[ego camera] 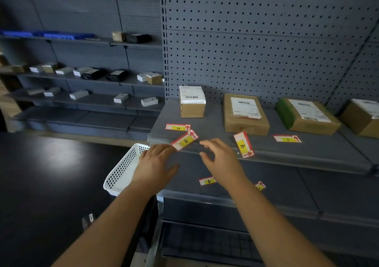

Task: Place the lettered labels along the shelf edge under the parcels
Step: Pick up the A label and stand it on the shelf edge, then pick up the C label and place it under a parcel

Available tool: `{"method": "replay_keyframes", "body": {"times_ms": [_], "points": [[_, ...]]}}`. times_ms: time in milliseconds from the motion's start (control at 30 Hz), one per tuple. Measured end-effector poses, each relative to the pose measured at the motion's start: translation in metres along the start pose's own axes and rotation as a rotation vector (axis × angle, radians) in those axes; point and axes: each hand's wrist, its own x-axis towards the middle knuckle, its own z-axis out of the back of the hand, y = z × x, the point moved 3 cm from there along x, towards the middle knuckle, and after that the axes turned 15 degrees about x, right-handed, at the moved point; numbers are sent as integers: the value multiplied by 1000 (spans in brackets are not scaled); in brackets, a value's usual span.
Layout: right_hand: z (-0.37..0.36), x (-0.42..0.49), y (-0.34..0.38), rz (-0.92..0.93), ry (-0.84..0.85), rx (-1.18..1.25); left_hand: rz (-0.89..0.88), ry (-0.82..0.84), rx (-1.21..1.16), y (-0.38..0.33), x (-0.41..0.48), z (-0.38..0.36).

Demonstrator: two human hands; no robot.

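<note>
Before me the A label [185,141] is white, red-edged, with a yellow patch; the green-ended parcel [307,117] is brown; the basket [121,170] white, hole-patterned; the pegboard [266,41] grey, dotted black.

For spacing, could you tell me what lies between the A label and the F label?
In the head view: fingers of the right hand and one label turned on end.
</note>
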Motion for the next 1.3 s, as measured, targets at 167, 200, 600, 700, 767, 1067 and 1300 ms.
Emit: {"method": "replay_keyframes", "body": {"times_ms": [167,200,600,700,767,1067,1300], "points": [[8,-70,2,-45,46,-78,-67,9,2,-19,-41,24],[9,-84,5,-54,51,-78,-91,10,-3,-24,-51,29],[38,-236,57,-140,-18,-92,-206,50,-115,-72,-168,65],[54,-257,63,-164,-38,-113,-233,41,-143,-92,-177,76],[64,-270,64,-172,-47,-140,-242,40,-160,-108,-183,78],[103,-289,13,-211,-25,-146,-287,97,-180,-171,-177,51],[158,-283,-71,-262,13,-130,-304,152,-194,-250,-143,-4]]}}
